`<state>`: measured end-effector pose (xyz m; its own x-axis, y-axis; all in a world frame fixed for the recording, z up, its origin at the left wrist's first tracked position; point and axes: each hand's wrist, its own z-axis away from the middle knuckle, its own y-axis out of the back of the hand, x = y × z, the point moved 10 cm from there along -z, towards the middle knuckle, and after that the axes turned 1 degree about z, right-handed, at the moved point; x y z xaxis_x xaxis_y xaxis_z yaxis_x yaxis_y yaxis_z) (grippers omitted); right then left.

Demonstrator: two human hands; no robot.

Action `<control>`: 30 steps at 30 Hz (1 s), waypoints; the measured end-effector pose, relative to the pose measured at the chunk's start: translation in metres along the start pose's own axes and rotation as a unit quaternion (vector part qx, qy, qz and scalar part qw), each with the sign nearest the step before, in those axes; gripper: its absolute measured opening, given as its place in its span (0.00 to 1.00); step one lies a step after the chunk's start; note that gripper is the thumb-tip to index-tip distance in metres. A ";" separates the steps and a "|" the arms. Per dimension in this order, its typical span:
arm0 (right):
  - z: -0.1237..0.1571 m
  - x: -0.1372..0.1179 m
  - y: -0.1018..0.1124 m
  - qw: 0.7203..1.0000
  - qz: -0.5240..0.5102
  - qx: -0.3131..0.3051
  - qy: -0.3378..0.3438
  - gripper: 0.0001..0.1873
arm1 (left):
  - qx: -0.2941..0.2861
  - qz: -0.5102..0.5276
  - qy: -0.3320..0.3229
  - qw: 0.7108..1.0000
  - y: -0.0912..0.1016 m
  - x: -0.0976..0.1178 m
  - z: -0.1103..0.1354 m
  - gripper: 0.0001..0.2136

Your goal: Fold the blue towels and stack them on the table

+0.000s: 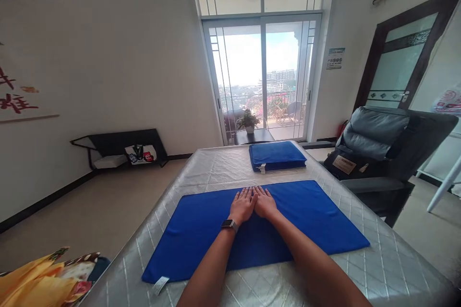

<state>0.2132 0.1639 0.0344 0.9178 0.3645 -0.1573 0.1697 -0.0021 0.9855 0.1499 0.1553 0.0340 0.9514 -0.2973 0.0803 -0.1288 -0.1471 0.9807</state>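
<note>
A blue towel lies spread on the silver quilted mattress, with a white tag at its near left corner. My left hand rests flat on the towel near its far edge, fingers stretched forward. Beside it my right hand lies flat too, the two hands touching at the thumbs. A dark watch is on my left wrist. Beyond the spread towel sits a stack of folded blue towels, a white tag showing at its front.
To the right stands a dark recliner with a black bag on it. Colourful cloths lie at the lower left. A potted plant stands on a small table past the bed. A low black rack is by the left wall.
</note>
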 end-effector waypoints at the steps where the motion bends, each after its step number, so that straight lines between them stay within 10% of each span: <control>1: 0.001 0.013 0.001 1.000 0.000 -0.002 -0.014 0.33 | -0.010 0.001 0.011 1.000 0.000 -0.012 0.002 0.29; 10: 0.058 0.234 0.032 0.980 0.032 0.002 -0.197 0.34 | -0.028 -0.034 0.205 0.978 0.027 -0.238 0.079 0.33; 15: 0.068 0.272 0.037 0.971 0.058 0.014 -0.233 0.34 | -0.037 -0.063 0.246 0.966 0.035 -0.275 0.096 0.33; 20: 0.074 0.229 0.060 0.969 0.073 0.063 -0.227 0.32 | 0.057 -0.080 0.214 0.972 0.067 -0.234 0.087 0.32; 27: 0.081 0.010 0.024 0.998 -0.026 0.048 0.019 0.35 | 0.019 0.008 -0.024 0.999 0.024 -0.033 0.063 0.30; 30: 0.088 -0.022 0.008 0.998 -0.048 0.020 0.040 0.36 | -0.014 0.008 -0.058 0.998 0.008 0.011 0.069 0.29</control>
<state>0.2260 0.0736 0.0402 0.8656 0.4373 -0.2441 0.2717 -0.0006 0.9624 0.1397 0.0860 0.0309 0.9102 -0.4071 0.0762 -0.1342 -0.1160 0.9841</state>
